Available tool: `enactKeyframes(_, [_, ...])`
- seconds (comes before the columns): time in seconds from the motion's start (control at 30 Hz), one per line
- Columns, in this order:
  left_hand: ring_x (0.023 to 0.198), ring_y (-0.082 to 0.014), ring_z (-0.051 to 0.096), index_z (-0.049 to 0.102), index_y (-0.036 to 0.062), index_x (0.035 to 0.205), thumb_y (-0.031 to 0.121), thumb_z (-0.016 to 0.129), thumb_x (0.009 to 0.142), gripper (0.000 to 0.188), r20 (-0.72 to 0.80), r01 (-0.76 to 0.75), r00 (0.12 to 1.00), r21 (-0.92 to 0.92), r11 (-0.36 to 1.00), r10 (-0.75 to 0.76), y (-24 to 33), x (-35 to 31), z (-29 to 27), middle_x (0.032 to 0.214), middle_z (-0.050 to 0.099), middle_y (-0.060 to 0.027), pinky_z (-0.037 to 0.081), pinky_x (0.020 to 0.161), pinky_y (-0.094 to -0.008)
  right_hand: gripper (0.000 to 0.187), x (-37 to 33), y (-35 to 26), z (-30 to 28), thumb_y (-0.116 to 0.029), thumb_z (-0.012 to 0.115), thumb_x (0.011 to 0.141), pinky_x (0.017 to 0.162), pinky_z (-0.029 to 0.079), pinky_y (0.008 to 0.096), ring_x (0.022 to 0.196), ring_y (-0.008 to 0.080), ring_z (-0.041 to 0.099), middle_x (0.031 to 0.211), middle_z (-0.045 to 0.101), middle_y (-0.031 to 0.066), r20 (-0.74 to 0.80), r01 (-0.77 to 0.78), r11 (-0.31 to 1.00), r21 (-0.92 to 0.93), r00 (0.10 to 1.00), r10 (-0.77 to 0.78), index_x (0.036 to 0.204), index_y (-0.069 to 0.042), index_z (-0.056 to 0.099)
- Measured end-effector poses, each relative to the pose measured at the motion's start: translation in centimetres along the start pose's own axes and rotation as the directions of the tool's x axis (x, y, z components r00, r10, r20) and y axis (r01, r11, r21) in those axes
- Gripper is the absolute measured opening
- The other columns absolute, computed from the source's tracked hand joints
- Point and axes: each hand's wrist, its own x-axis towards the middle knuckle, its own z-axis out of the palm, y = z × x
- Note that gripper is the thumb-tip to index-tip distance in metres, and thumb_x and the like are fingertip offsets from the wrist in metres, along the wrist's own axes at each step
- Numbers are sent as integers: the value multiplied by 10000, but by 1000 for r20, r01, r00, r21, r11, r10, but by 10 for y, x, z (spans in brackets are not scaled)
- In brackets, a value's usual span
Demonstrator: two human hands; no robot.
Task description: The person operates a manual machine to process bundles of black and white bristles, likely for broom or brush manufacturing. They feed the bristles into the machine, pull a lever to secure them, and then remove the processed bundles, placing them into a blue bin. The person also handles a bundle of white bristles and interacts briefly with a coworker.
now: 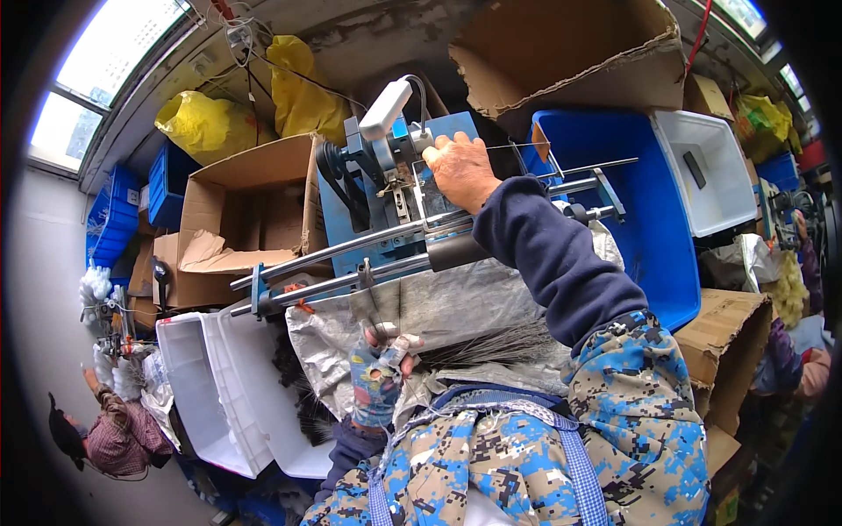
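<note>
A blue bench machine with two long steel rails stands before me. My right hand is closed over its upper part, fingers curled down beside a white box-shaped head; what they grip is hidden. A thin rod runs rightward from near that hand to a small brown plate. Lower down, my left hand, in a worn blue covering with holes, pinches thin dark wires that rise toward the front rail. Long, fine dark strands lie over the silvery sheet beside it.
A blue bin and a white tray stand right of the machine. White bins and an opened cardboard box are at left. Yellow bags lie behind. Other people work at far left and far right.
</note>
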Motion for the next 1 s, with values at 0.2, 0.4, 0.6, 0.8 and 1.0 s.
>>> enactKeyframes(0.2, [527,-127,492,492,30,963,11,483,858,107,60,-5,998,-22,1000,6,-6,3,-5,864,598,-203,368,444,-209,125,0,4,0,-92,483,748,699,402,393,835,265,535,837,581,61,15,29,998,56,999,-29,811,-102,591])
enactKeyframes(0.4, [554,-150,503,505,51,1000,94,489,873,136,200,-12,978,-193,981,52,-15,7,-16,893,589,-230,362,447,-221,103,-2,4,6,-112,490,745,686,392,404,810,265,534,822,573,75,-68,27,999,17,997,-26,787,-101,583])
enactKeyframes(0.6, [561,-159,504,506,61,1042,136,488,873,186,223,36,975,-200,979,10,-20,11,-20,922,588,-216,356,446,-228,124,-2,7,9,-133,495,751,689,379,412,833,257,529,853,573,67,-42,22,1000,14,999,-22,821,-117,596])
enactKeyframes(0.8, [602,-159,510,505,71,1047,179,499,872,206,197,26,980,-147,989,4,-20,7,-17,946,579,-210,357,471,-218,134,-1,6,12,-135,492,752,684,378,413,837,253,532,854,578,59,-30,11,999,39,1000,-10,825,-128,604])
enactKeyframes(1.0, [641,-148,514,492,82,1057,158,514,864,208,261,44,965,-202,978,10,-20,7,-17,974,572,-207,364,493,-207,137,6,10,13,-137,489,758,707,365,427,848,266,535,859,583,81,40,-1,991,135,999,-5,831,-100,598])
